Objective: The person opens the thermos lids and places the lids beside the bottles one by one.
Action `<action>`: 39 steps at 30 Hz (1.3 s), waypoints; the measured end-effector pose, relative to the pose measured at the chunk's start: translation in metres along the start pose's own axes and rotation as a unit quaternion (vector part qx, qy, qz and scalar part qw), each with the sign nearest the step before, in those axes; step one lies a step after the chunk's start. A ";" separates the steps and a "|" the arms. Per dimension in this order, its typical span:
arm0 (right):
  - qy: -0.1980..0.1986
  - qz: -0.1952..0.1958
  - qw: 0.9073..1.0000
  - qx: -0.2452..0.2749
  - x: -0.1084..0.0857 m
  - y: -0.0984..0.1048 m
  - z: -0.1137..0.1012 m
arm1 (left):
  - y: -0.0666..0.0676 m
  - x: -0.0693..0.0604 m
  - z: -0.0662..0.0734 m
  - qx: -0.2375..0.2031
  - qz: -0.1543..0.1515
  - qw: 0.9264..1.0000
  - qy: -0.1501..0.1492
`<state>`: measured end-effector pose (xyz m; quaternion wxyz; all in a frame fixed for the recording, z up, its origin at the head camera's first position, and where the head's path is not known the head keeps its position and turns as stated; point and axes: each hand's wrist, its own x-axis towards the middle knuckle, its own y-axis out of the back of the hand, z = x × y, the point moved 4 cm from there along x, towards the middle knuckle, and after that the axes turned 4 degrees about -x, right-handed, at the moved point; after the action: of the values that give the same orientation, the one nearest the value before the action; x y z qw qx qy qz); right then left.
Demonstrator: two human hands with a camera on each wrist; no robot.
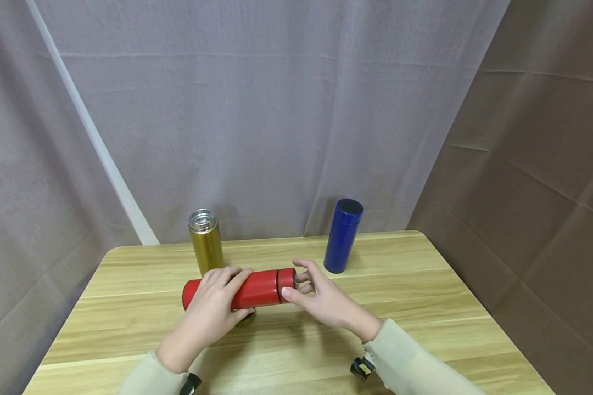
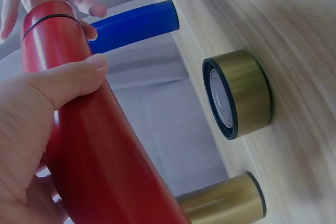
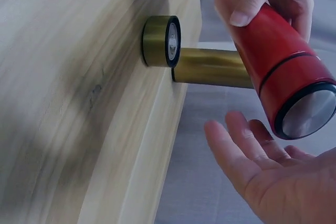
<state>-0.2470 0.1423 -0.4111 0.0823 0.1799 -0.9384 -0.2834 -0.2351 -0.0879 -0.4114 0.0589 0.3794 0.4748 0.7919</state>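
My left hand (image 1: 212,302) grips a red thermos bottle (image 1: 259,289) around its body and holds it sideways above the table, its capped end toward the right. My right hand (image 1: 326,299) is beside the red cap (image 3: 294,90), fingers spread; a gap shows between them in the right wrist view. On the table below lies a loose gold cap (image 2: 244,95), inner side up, mostly hidden behind the left hand in the head view. Behind the red bottle stands an uncapped gold thermos (image 1: 207,247), its steel mouth showing.
A blue thermos (image 1: 342,238) with its cap on stands upright at the back right of the wooden table (image 1: 425,307). Grey curtain (image 1: 277,120) hangs behind the table's back edge, and a brown one (image 1: 548,192) is at the right.
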 end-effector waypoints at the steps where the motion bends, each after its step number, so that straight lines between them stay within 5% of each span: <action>1: -0.005 0.000 1.000 0.002 0.000 0.000 0.000 | 0.000 0.000 0.000 0.005 0.003 1.000 -0.006; 8: -0.012 -0.001 1.000 0.016 0.002 -0.003 0.003 | 0.000 0.001 0.002 0.018 0.004 1.000 -0.018; 18: 0.037 -0.004 0.999 -0.016 0.002 -0.002 0.002 | -0.001 0.000 0.000 0.011 -0.006 1.000 -0.009; 24: 0.103 0.000 0.991 -0.089 0.000 0.000 -0.004 | -0.002 0.000 -0.001 0.009 -0.007 1.000 -0.008; 31: 0.134 0.011 0.980 -0.144 -0.002 -0.001 -0.007 | -0.002 -0.001 -0.002 0.006 -0.010 1.000 0.000; 39: 0.119 0.011 0.983 -0.136 -0.004 -0.001 -0.007 | -0.002 -0.001 -0.002 0.003 -0.018 1.000 0.009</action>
<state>-0.2409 0.1392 -0.4061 0.2206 0.1892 -0.8764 -0.3839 -0.2363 -0.0890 -0.4145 0.0677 0.3638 0.4849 0.7924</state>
